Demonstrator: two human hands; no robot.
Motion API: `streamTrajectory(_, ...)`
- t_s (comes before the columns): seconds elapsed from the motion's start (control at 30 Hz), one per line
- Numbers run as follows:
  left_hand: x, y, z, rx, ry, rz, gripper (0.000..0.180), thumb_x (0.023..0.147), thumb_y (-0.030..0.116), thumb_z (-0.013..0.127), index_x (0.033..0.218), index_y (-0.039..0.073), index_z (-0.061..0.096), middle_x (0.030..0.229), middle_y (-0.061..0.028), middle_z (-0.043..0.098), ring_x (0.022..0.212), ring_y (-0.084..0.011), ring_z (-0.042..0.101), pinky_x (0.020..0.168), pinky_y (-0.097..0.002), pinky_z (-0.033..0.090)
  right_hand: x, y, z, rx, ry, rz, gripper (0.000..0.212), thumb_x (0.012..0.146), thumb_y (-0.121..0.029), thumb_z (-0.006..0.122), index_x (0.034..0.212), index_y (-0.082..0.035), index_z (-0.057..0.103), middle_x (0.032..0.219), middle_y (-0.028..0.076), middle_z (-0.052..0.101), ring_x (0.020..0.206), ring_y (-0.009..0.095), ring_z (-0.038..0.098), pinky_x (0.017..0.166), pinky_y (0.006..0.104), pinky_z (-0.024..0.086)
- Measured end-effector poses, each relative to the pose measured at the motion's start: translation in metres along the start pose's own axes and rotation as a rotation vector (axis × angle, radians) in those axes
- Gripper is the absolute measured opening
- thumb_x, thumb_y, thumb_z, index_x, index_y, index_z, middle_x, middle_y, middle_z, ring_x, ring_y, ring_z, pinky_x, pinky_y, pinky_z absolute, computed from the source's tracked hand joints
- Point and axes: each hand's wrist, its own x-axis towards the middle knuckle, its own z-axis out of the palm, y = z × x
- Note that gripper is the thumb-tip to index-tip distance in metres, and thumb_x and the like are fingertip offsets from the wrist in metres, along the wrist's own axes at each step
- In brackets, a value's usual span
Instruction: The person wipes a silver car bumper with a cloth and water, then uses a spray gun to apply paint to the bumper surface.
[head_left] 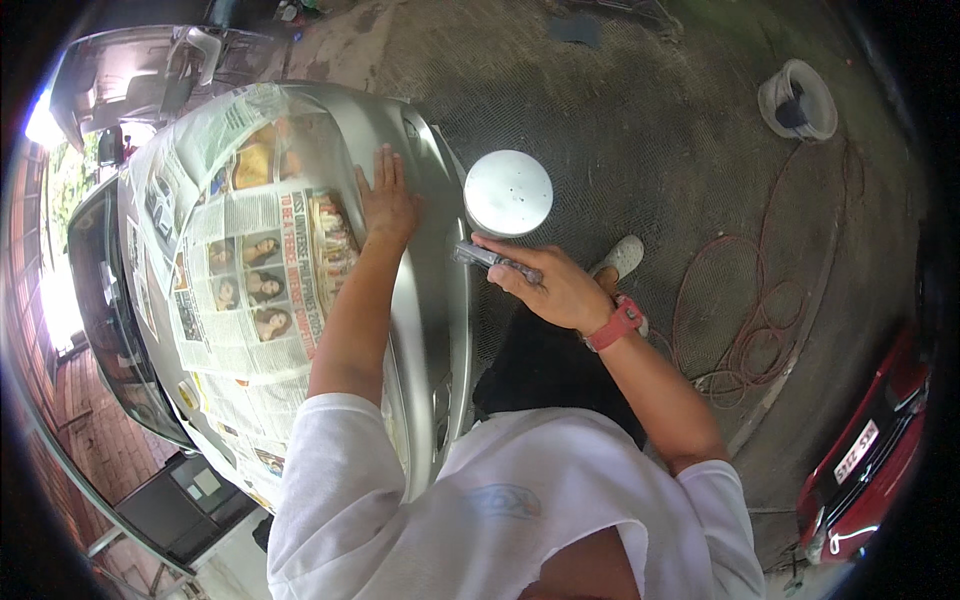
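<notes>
- Resting flat on the silver car [432,330], my left hand [390,208] has its fingers a little spread, palm down on the smooth curved bodywork, just beside the edge of the newspaper.
- My right hand [540,282] is closed around a small grey block [497,262], thumb on one side and fingers along the other. One end of the block points at the car's edge; I can't tell whether it touches.
- On my right wrist sits a red watch [615,322].
- Just beyond that hand, beside the car, is a round white top [508,192] with dark specks; I can't tell what is under it.
- Printed newspaper [265,270] covers much of the car to the left of my left arm, with thin see-through plastic [180,160] over its far part.
- Farther left is the car's dark windscreen [112,290].
- Below me are my white shirt [440,520] and, past my right hand, a pale shoe [625,256] on the dark, textured floor [620,140].
- A thin reddish hose [765,340] lies in loops on the floor to the right.
- Farther up on that side, a pale bucket [822,105] has something dark inside.
- At the far right, well apart, is part of a red car [880,410].
</notes>
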Motion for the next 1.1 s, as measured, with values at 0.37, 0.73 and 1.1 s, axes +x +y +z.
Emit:
streamTrajectory(0.37,0.136,-0.046,-0.027,0.068,0.039,-0.139,0.084,0.112,0.057,0.049,0.177,0.008,0.028,0.187,-0.0179,0.015,0.174,-0.0342,0.007,0.136,-0.0667,0.007,0.133,-0.041,-0.104,-0.092,-0.202,0.032,0.052,0.115,-0.038,0.061,0.159,-0.011,0.063,0.141,0.017,0.077,0.129,0.033,0.074,0.114,0.0411,0.050)
streamTrajectory(0.73,0.323,-0.172,-0.018,-0.061,-0.642,-0.325,0.096,0.110,0.072,0.039,0.180,0.010,0.016,0.188,-0.0194,0.011,0.174,-0.0389,0.004,0.135,-0.0685,0.004,0.346,-0.066,-0.156,-0.292,-0.368,0.131,0.049,0.113,-0.047,0.059,0.154,-0.022,0.070,0.137,0.010,0.079,0.134,0.023,0.070,0.117,0.0484,0.028)
streamTrajectory(1.1,0.441,-0.249,0.075,-0.077,-0.510,-0.297,0.083,0.110,0.068,0.040,0.178,0.019,0.033,0.187,-0.0126,0.022,0.173,-0.0357,0.014,0.138,-0.0591,0.006,0.527,0.013,-0.200,-0.210,-0.342,-0.102,0.039,0.105,-0.038,0.076,0.125,-0.004,0.077,0.102,0.016,0.082,0.093,0.033,0.080,0.086,0.0432,0.060)
